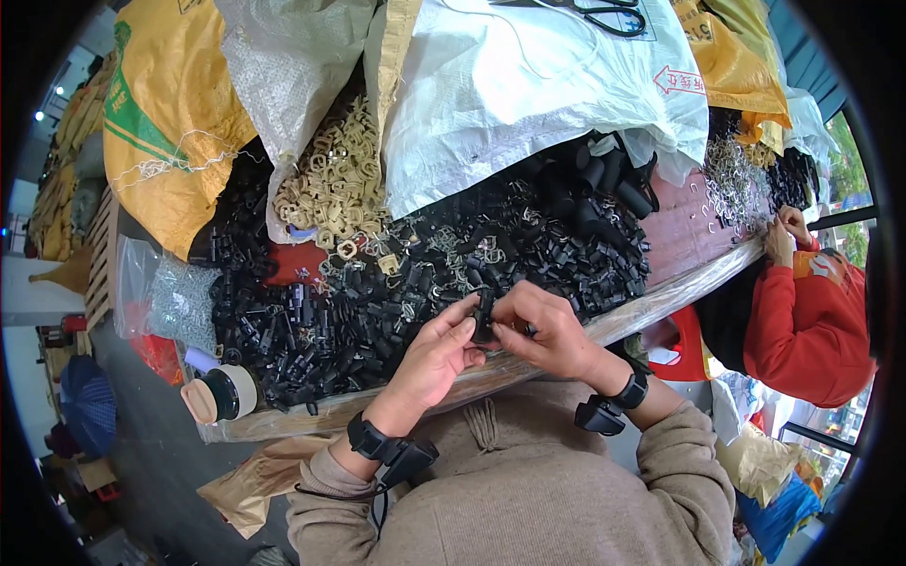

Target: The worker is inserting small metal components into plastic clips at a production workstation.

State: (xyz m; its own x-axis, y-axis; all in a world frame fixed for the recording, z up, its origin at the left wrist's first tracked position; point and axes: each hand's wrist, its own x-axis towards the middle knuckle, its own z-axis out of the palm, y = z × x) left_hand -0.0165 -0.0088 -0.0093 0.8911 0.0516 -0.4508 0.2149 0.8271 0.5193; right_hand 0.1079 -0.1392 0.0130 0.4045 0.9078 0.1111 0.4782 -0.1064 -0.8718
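Between my hands, just above the table's near edge, is a small black plastic part (484, 316), long and narrow. My left hand (436, 357) pinches it between thumb and fingers from the left. From the right, the fingers of my right hand (545, 330) are closed against the same part; whether they hold a second small piece cannot be made out. Behind my hands a wide heap of black plastic parts (368, 292) covers the table, with small silver metal rings (489, 247) scattered among them. Each wrist wears a black strapped device.
Beige plastic pieces (332, 189) spill from a sack at the back. A white woven sack (557, 104) carries scissors (613, 17). A lidded jar (226, 392) stands at the left corner beside a clear bag of metal bits (184, 300). At right, a person in red (802, 325) works at the table.
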